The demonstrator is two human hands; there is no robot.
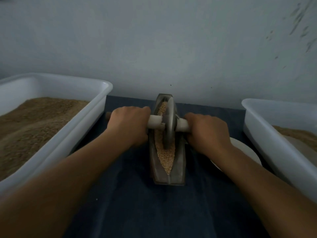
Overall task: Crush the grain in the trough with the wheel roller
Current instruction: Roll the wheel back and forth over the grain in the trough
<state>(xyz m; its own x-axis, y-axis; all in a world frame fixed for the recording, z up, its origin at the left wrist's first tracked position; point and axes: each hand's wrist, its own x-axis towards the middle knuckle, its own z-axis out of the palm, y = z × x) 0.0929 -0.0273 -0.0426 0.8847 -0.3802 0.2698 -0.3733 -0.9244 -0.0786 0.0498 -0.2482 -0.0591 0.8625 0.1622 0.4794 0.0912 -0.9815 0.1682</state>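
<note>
Grain (coarse, tan) fills the boat-shaped metal trough; left hand and right hand grip the disc roller's axle.

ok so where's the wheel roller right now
Head view, centre: the wheel roller stands in the trough, left hand and right hand gripping its handle.
</note>
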